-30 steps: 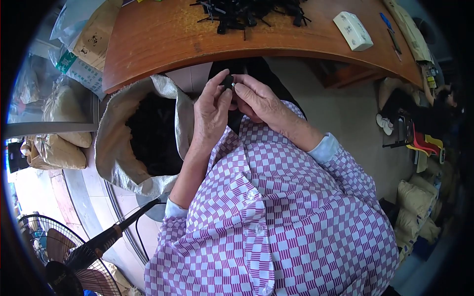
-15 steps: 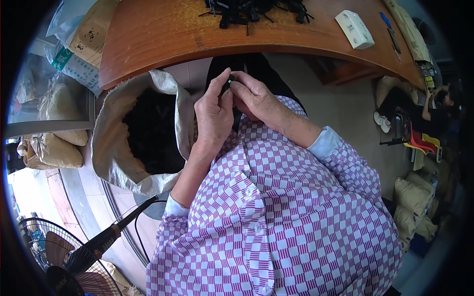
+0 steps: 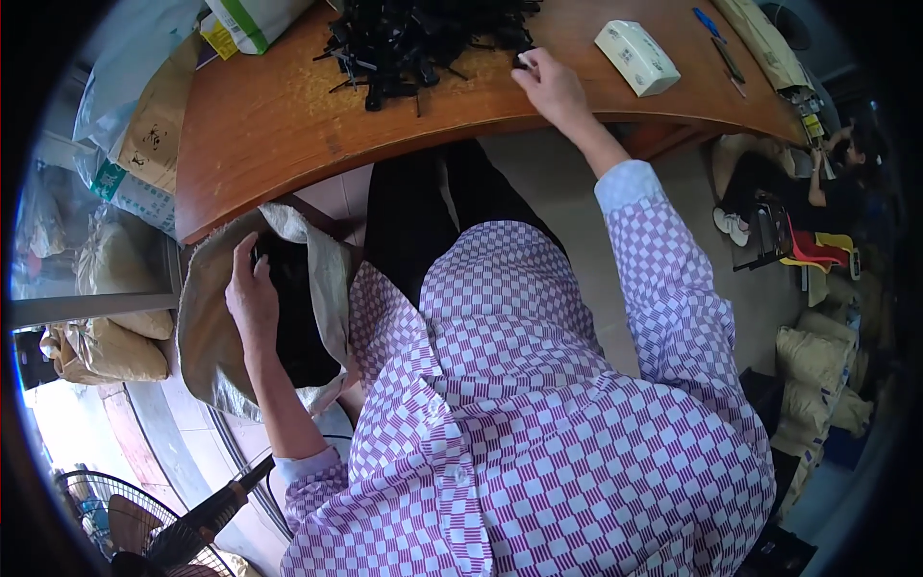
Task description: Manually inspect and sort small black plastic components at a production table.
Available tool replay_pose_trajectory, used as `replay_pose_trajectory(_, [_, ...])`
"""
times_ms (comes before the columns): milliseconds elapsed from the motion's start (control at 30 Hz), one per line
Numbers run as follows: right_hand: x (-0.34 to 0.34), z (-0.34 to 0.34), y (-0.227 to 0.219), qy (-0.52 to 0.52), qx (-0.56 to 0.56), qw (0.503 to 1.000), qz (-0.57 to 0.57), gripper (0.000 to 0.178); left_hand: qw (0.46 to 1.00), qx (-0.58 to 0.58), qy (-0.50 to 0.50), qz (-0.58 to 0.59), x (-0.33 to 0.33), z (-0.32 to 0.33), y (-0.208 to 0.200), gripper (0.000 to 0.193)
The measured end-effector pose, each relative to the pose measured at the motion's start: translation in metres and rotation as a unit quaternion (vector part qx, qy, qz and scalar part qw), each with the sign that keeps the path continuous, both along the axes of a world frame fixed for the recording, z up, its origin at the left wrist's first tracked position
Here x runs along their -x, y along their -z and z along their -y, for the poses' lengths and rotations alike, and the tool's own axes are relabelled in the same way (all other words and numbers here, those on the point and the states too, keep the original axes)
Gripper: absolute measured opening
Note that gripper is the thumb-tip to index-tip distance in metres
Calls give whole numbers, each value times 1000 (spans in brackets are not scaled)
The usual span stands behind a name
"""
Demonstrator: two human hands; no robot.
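holding two hands (image 3: 253,306) (image 3: 558,91) at one sack (image 3: 205,332), one table (image 3: 255,125)

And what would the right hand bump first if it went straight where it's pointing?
The right hand would probably meet the heap of black pieces on the wooden table first, though its height is hard to judge, so it might pass above them.

Buttoned purple-and-white checked shirt (image 3: 577,462), pale blue cuffs (image 3: 627,186), black trousers (image 3: 404,192).
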State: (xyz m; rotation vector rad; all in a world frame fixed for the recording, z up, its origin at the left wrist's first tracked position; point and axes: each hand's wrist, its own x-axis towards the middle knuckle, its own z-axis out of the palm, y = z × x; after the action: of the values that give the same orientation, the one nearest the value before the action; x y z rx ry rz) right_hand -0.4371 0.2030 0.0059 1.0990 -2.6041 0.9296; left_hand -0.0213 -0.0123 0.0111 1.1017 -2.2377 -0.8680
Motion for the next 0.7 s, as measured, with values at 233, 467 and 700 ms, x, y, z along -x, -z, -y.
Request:
replay_pose_trajectory(233, [25, 14, -15, 63, -153, 982, -93, 37, 980, 159, 3, 122, -5, -3, 8, 38])
replay_pose_trajectory(467, [34, 8, -12, 105, -85, 990, -44, 35, 999, 5, 29, -34, 22, -10, -13, 33])
replay_pose_trajectory(700, [-96, 4, -46, -295, 40, 946, -127, 24, 855, -411, 214, -233, 80, -62, -49, 45])
